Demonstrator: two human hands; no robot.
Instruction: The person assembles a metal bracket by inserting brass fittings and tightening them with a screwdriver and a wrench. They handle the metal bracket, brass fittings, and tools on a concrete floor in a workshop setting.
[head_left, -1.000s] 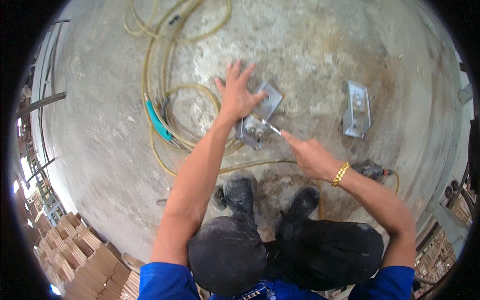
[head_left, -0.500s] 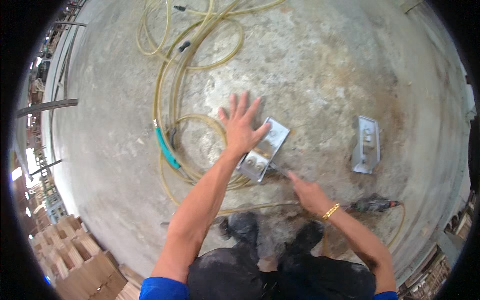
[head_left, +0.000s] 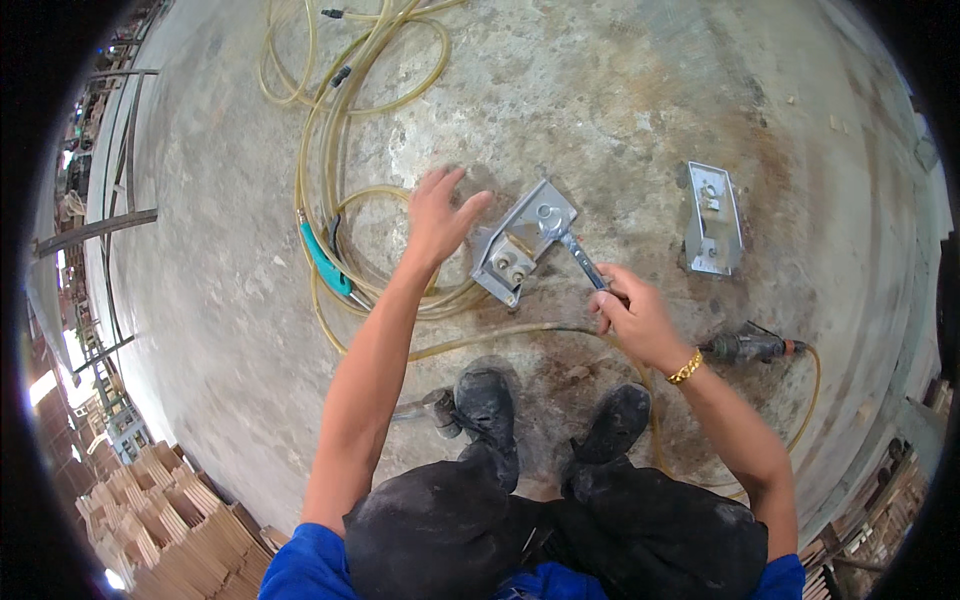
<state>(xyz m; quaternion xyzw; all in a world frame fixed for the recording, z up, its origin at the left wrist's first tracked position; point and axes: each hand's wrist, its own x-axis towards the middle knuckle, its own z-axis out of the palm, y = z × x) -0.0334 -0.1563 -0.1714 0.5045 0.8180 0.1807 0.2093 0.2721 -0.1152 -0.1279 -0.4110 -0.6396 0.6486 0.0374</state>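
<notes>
My right hand (head_left: 635,315) is closed round the handle of a metal wrench (head_left: 583,260). The wrench's far end meets the right edge of a grey metal bracket (head_left: 528,238) on the concrete floor. Two round bolt-like fittings (head_left: 510,265) sit on the bracket's near half, and a round ring or hole shows on its far half. My left hand (head_left: 440,215) hovers just left of the bracket, apart from it, fingers spread and slightly blurred. A similar metal bracket (head_left: 714,220) lies farther right.
Yellowish hose (head_left: 308,170) loops across the floor at left, with a teal-handled air gun (head_left: 325,262) among it. A dark power tool (head_left: 750,347) with a hose lies right. What looks like a hammer (head_left: 442,413) rests by my left shoe. Wooden pieces (head_left: 170,510) are stacked lower left.
My left hand has come off the bracket and moved left. The wrench has swung from the bracket's near right side up toward its far half, with my right hand moving up.
</notes>
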